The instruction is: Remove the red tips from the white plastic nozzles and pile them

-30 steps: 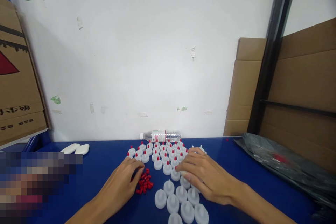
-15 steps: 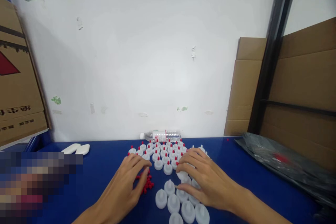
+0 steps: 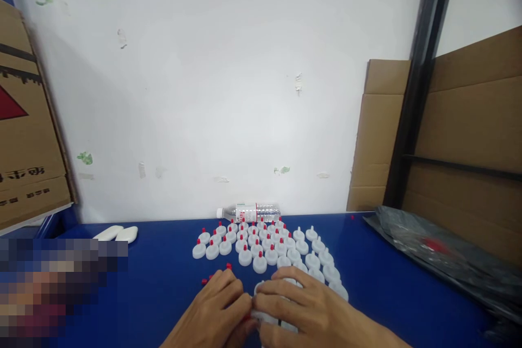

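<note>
My left hand (image 3: pixel 220 312) is closed at the near middle of the table, its fingertips pinched on a small red tip (image 3: pixel 247 316), mostly hidden. Against it, my right hand (image 3: pixel 304 310) curls its fingers round a white nozzle cap (image 3: pixel 265 316), which is partly covered. Both hands meet at the fingertips. Loose red tips (image 3: pixel 229 266) lie just beyond my left hand. Behind the hands stand several white caps with red tips (image 3: pixel 260 263). To their right are several bare white caps (image 3: pixel 316 275), some hidden under my right hand.
A clear plastic bottle (image 3: pixel 267 212) lies along the wall behind the caps. Two white objects (image 3: pixel 127 235) rest at the back left. Dark plastic sheeting (image 3: pixel 428 250) covers the right side. A cardboard box (image 3: pixel 32 136) stands at left, with more cardboard (image 3: pixel 377 136) at right.
My hands have come together at the near middle. The left moved right from the red tips, now pinching one; the right moved nearer and closed on a white cap.
</note>
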The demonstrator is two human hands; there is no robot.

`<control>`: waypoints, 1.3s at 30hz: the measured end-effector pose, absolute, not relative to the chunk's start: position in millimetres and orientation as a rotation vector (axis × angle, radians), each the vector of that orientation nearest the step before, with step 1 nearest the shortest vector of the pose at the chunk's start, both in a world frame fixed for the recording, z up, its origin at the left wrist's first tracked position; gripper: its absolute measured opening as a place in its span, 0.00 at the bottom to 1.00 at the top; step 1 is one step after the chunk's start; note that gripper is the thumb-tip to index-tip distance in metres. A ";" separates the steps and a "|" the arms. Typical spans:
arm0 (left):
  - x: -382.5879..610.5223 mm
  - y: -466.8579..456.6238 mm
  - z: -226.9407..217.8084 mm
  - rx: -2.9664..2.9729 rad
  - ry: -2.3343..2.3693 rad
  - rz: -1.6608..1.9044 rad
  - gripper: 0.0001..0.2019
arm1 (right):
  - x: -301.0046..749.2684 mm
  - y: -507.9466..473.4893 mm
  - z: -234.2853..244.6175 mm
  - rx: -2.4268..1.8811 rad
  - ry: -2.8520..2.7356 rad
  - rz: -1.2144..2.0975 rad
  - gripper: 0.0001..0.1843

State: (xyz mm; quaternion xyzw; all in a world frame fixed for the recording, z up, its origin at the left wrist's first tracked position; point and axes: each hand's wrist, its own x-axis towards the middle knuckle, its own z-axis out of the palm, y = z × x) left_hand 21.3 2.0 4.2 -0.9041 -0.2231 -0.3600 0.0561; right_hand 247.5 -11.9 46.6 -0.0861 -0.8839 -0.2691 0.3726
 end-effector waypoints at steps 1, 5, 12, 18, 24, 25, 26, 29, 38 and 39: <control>20.7 0.2 6.1 -2.787 -0.699 -1.099 0.17 | 247.4 -12.3 47.0 -0.219 -2.271 -0.687 0.08; 19.3 -10.7 17.2 -3.020 -1.101 -1.184 0.18 | 245.1 -13.3 48.0 -0.252 -2.297 -0.705 0.12; 9.0 2.3 30.6 -3.316 -1.604 -1.411 0.28 | 266.5 3.8 51.9 -0.360 -2.271 -0.697 0.13; -10.4 24.7 36.1 -2.766 -1.674 -1.120 0.19 | 286.1 17.9 50.2 -0.827 -2.377 -0.220 0.13; -12.5 35.1 29.2 -2.726 -1.619 -0.881 0.16 | 282.8 13.3 49.3 -0.873 -2.593 0.012 0.17; -12.2 35.4 27.4 -2.728 -1.597 -0.879 0.16 | 282.8 13.1 49.3 -0.872 -2.610 0.025 0.17; -12.0 35.2 25.9 -2.731 -1.573 -0.883 0.15 | 283.0 13.1 49.4 -0.867 -2.623 0.036 0.17; -10.9 32.9 23.5 -2.746 -1.509 -0.897 0.14 | 284.3 14.1 49.2 -0.836 -2.623 0.018 0.17; -28.3 45.9 30.7 -2.462 -1.588 -0.898 0.16 | 286.0 10.5 54.9 -0.839 -2.566 -0.154 0.15; -32.7 50.1 31.2 -2.406 -1.605 -0.874 0.17 | 285.8 9.7 56.3 -0.853 -2.567 -0.156 0.15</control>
